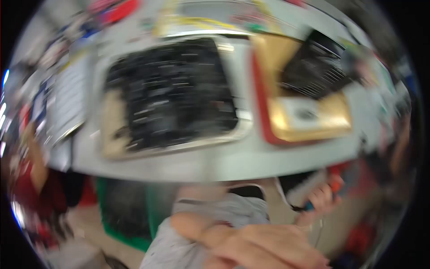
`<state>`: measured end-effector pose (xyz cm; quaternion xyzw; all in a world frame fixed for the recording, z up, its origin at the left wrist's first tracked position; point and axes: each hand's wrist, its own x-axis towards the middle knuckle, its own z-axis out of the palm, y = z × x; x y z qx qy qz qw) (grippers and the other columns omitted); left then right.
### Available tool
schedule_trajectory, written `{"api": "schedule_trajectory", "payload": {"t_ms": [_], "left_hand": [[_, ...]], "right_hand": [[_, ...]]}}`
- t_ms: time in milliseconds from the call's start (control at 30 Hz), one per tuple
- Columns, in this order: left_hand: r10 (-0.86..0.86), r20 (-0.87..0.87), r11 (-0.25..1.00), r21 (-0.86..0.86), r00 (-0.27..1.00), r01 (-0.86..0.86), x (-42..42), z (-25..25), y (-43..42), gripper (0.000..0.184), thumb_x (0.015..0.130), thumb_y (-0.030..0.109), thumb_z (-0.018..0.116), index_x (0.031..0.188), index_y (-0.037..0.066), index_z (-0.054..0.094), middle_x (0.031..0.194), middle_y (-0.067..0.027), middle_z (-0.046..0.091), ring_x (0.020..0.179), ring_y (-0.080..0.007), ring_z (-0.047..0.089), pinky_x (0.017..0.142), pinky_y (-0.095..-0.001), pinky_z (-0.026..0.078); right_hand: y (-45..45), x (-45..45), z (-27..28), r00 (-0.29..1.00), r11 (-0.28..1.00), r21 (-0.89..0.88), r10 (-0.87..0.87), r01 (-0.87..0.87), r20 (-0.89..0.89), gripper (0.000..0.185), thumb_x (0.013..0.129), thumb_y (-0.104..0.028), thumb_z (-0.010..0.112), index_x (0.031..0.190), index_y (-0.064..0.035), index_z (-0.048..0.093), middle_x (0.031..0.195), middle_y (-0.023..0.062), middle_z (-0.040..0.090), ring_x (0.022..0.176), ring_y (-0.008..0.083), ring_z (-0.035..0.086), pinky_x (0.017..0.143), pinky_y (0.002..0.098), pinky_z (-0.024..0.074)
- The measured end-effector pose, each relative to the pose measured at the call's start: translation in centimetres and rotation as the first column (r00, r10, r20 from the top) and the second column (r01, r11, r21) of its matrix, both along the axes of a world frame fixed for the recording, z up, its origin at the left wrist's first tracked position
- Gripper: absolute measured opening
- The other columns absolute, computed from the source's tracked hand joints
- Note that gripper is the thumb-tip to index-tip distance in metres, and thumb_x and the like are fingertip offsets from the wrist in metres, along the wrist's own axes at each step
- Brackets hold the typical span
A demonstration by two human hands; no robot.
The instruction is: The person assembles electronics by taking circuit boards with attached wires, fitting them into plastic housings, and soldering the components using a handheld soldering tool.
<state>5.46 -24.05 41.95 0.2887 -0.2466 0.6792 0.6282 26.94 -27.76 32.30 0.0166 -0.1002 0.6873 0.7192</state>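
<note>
Below the near edge of the table [188, 168], a handheld tool [309, 206] with blue and red parts is gripped by the right hand [319, 200], whose fingers are closed around its body. It is held out to the right of the lap [156, 244], its dark end pointing leftward. Nearer the camera, the left hand [268, 244] is stretched across the lap toward the right; whether anything is pinched in it cannot be told, as its fingertips are blurred and run toward the lower edge of view.

On the table, a pale tray [244, 127] is heaped with black pieces [174, 94] (too smeared by motion to be told apart). To its right a gold and red box [333, 123] is seen, with a dark slotted part [313, 67] resting tilted on it. Under the table a green bin [130, 242] is set.

The step in hand is judged to be the handling of the tool, away from the tabletop. For any work above the table, the tool would need to be raised past its edge and the left hand kept clear of the tool's end.
</note>
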Motion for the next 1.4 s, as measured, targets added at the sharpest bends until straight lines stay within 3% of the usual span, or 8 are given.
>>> {"api": "schedule_trajectory", "payload": {"t_ms": [100, 167, 233, 400, 1400], "left_hand": [[-0.007, -0.161, 0.955, 0.293, 0.987, 0.055, -0.4, -0.8, -0.9, 0.056, 0.101, 0.037, 0.037, 0.096, -0.009, 0.068, 0.096, -0.0281, 0.066, 0.087, -0.0423, 0.064, 0.071, -0.0442, 0.053], [0.002, -0.286, 0.923, 0.368, 0.958, 0.108, -0.7, -1.6, -0.9, 0.056, 0.101, 0.037, 0.038, 0.096, -0.009, 0.068, 0.097, -0.028, 0.066, 0.087, -0.0421, 0.064, 0.072, -0.0442, 0.052], [0.036, -0.362, 0.911, 0.395, 0.931, 0.119, -1.3, -2.0, -0.7, 0.056, 0.101, 0.037, 0.038, 0.097, -0.009, 0.068, 0.097, -0.0278, 0.066, 0.088, -0.0419, 0.064, 0.072, -0.0443, 0.052], [0.071, -0.487, 0.893, 0.419, 0.871, 0.162, -2.6, -2.8, -1.5, 0.055, 0.101, 0.037, 0.039, 0.097, -0.009, 0.068, 0.098, -0.0276, 0.066, 0.089, -0.0414, 0.064, 0.073, -0.0443, 0.052], [0.158, -0.566, 0.88, 0.452, 0.809, 0.144, -6.2, -4.4, -3.1, 0.052, 0.099, 0.037, 0.045, 0.102, -0.01, 0.065, 0.103, -0.0259, 0.065, 0.094, -0.0387, 0.063, 0.08, -0.0445, 0.05]], "right_hand": [[0.1, 2.9, -3.0, 0.974, 0.994, 0.095, -0.064, 0.044, 0.216, 0.044, 0.087, -0.017, 0.06, 0.126, -0.0067, 0.041, 0.06, -0.0025, 0.035, 0.045, 0.0079, 0.033, 0.045, 0.0243, 0.032], [1.4, 0.8, -1.5, 0.974, 0.98, 0.186, 0.032, -0.074, 0.224, 0.052, 0.082, -0.026, 0.063, 0.129, -0.0093, 0.047, 0.07, 0.0037, 0.041, 0.058, 0.0139, 0.041, 0.067, 0.0289, 0.0348], [1.7, 0.8, -1.4, 0.943, 0.982, 0.183, -0.015, -0.05, 0.333, 0.054, 0.083, -0.026, 0.061, 0.132, -0.0081, 0.045, 0.067, 0.0018, 0.039, 0.055, 0.0127, 0.038, 0.063, 0.0283, 0.0331], [3.1, -2.7, -2.1, 0.932, 0.981, 0.19, -0.043, -0.028, 0.361, 0.054, 0.083, -0.026, 0.061, 0.132, -0.0081, 0.045, 0.067, 0.0018, 0.039, 0.055, 0.0128, 0.038, 0.062, 0.0286, 0.0331], [6.4, -7.4, -1.1, 0.905, 0.976, 0.206, -0.02, -0.074, 0.424, 0.054, 0.082, -0.023, 0.061, 0.131, -0.008, 0.045, 0.066, 0.0019, 0.038, 0.055, 0.0133, 0.037, 0.062, 0.0301, 0.0334]]}}
